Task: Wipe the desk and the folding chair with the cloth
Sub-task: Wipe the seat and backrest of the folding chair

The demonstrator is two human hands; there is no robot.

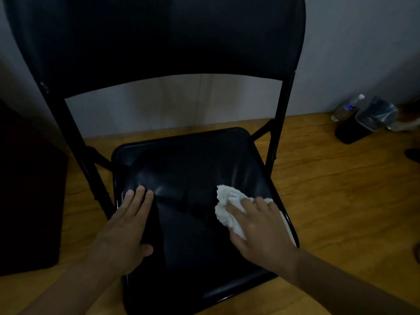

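Observation:
A black folding chair point(193, 169) stands unfolded in front of me, its seat below and its wide backrest filling the top of the view. My left hand point(127, 228) lies flat on the left side of the seat, fingers together and holding nothing. My right hand point(259, 226) presses a crumpled white cloth point(227, 208) onto the right side of the seat, near its right edge. Part of the cloth is hidden under my palm. No desk surface can be made out.
The chair stands on a wooden floor point(341, 201) close to a pale wall. A dark block point(29, 189) fills the left side. At the far right stand a small black bin point(354, 130) with a clear bag and a plastic bottle point(347, 108).

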